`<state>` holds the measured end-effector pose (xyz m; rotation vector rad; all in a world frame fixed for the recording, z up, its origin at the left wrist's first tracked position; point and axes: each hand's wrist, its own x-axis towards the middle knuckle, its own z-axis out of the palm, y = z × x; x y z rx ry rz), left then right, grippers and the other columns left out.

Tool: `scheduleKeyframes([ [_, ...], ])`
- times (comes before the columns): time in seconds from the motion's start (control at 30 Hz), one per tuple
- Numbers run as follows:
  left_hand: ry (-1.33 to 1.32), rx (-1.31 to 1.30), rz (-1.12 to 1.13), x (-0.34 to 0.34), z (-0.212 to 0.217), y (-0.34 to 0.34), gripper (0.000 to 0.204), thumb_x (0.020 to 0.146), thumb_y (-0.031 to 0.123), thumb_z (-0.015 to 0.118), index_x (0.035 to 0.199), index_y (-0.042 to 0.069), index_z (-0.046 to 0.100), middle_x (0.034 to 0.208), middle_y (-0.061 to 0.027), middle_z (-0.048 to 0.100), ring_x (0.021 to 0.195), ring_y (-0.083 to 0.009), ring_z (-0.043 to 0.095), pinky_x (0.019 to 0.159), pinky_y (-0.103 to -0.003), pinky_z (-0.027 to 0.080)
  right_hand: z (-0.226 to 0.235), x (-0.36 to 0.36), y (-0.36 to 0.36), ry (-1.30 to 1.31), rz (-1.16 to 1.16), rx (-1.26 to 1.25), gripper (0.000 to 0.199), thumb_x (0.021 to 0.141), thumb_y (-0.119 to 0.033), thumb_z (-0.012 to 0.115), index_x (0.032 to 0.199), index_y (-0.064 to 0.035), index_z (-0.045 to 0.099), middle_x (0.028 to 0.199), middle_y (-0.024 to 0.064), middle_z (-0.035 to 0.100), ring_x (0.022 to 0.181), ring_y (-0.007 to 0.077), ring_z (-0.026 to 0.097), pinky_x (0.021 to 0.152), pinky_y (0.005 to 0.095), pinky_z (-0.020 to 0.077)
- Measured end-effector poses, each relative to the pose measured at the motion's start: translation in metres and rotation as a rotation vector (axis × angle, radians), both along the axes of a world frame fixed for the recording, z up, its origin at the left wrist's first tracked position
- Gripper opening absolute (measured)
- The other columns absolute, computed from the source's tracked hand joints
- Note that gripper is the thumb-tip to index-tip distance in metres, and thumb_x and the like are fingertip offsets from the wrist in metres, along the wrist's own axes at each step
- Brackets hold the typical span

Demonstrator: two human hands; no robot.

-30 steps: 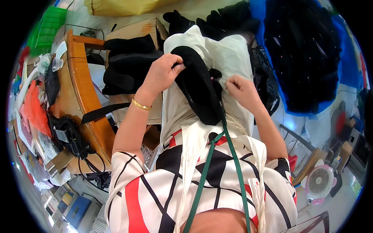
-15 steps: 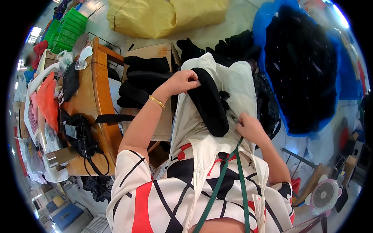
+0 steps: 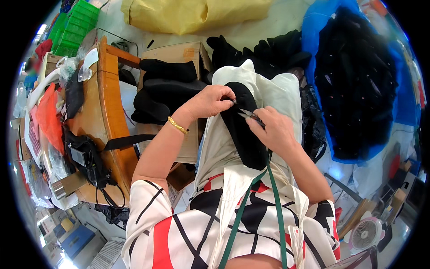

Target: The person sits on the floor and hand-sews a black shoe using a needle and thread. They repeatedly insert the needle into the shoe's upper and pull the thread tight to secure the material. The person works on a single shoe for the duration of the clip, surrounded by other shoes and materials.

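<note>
Across my lap, on a pale apron [image 3: 280, 96], lies a long black sole-shaped fabric piece [image 3: 245, 139]. My left hand [image 3: 209, 102], with a gold bracelet at the wrist, is closed in a pinch at its upper edge; a tiny bit shows at the fingertips, too small to name. My right hand [image 3: 278, 131] grips small metal thread snips [image 3: 246, 113], their blades over the black piece and pointing toward my left fingertips. A green cord [image 3: 242, 210] runs from near my right hand up toward my neck.
Similar black pieces [image 3: 168, 89] lie on a cardboard box [image 3: 179, 54] at the left, with more beyond my knees. A blue bag [image 3: 313, 27] full of black items stands right. Left is a wooden table [image 3: 107, 98] with a black bag [image 3: 85, 154]; a fan [image 3: 367, 233] stands lower right.
My right hand has moved up and left with the snips, from beside the black piece to over it. My left hand still pinches near the piece's upper edge.
</note>
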<state>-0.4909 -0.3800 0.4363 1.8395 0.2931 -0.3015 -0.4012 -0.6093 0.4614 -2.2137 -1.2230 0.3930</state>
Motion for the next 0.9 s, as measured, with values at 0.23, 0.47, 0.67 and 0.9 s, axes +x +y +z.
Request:
scheduleKeyframes([
  [0.23,0.007,0.001,-0.036,0.001,0.0,0.008,0.015,0.091,0.01,0.064,0.102,0.0,0.065,0.079,0.0006,0.059,0.063,-0.0052,0.048,0.054,-0.023,0.043,-0.019,0.01,0.019,-0.053,0.026,0.021,0.027,0.089,-0.029,0.068,0.075,-0.0063,0.064,0.073,0.0093,0.06,0.062,0.032,0.062,0.053,0.0429,0.0467],
  [0.47,0.002,-0.002,-0.034,0.002,0.001,0.009,0.015,0.091,0.01,0.063,0.101,-0.001,0.064,0.078,0.0004,0.059,0.062,-0.0058,0.05,0.055,-0.023,0.044,-0.021,0.014,0.025,-0.037,0.035,-0.012,0.026,0.089,-0.028,0.067,0.075,-0.0064,0.064,0.073,0.0094,0.06,0.062,0.032,0.062,0.053,0.0425,0.0472],
  [0.67,-0.054,0.008,-0.014,0.002,0.0,0.006,0.014,0.089,0.008,0.064,0.1,-0.001,0.064,0.078,0.0001,0.059,0.063,-0.0059,0.049,0.055,-0.023,0.044,-0.017,0.018,0.028,-0.057,0.063,-0.071,0.028,0.09,-0.029,0.066,0.075,-0.0064,0.065,0.073,0.0101,0.062,0.063,0.0324,0.063,0.054,0.0431,0.0478],
  [0.9,-0.232,0.107,0.0,-0.001,-0.017,0.002,0.014,0.087,0.006,0.063,0.099,-0.002,0.064,0.079,-0.0015,0.06,0.061,-0.0069,0.05,0.055,-0.024,0.045,0.0,0.008,0.047,-0.25,0.136,-0.325,0.027,0.092,-0.029,0.062,0.076,-0.0079,0.068,0.075,0.0078,0.064,0.068,0.0279,0.068,0.059,0.0396,0.0536],
])
